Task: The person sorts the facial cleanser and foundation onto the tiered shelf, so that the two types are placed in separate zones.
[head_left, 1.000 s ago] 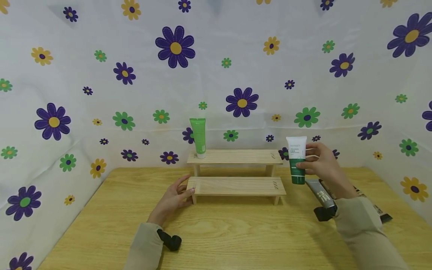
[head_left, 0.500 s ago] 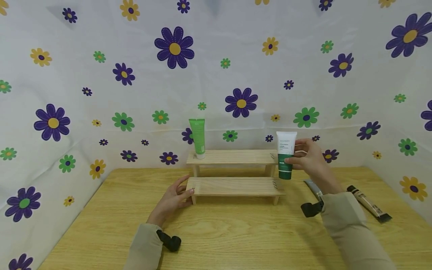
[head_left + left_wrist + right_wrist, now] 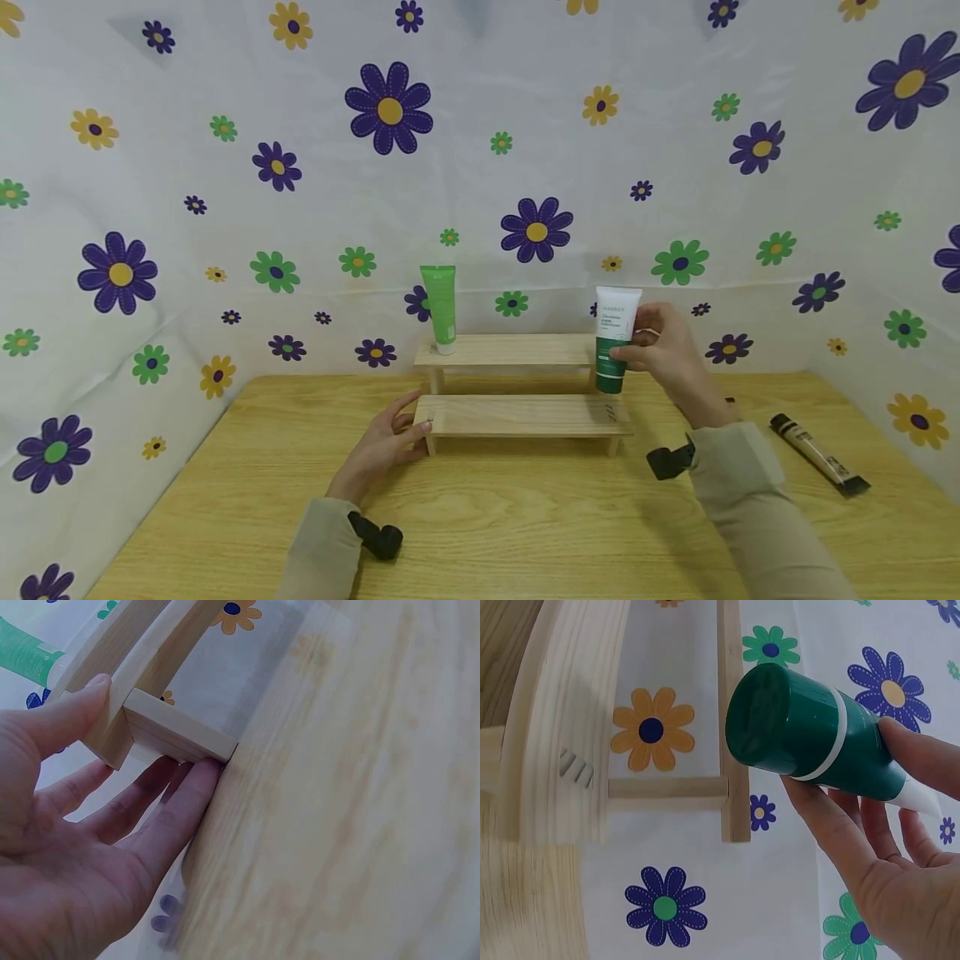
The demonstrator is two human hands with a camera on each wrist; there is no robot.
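Only the right wrist view shows the flat end of the dark green cap (image 3: 761,716) — in full, so it rests on neither board. The head view alone has the beige tube (image 3: 817,454) lying on the worktop (image 3: 487,517). The left hand (image 3: 384,440) grips the left end of the stand (image 3: 517,414); its wrist view shows the fingertips at the leg. The right hand (image 3: 663,346) holds the white tube (image 3: 617,329) between thumb and fingers, cap down, by the stand's right end. Its label has a brand line starting "HA" — the rest too small to read surely. The green tube (image 3: 441,308) stands on the upper board's left end, its print illegible.
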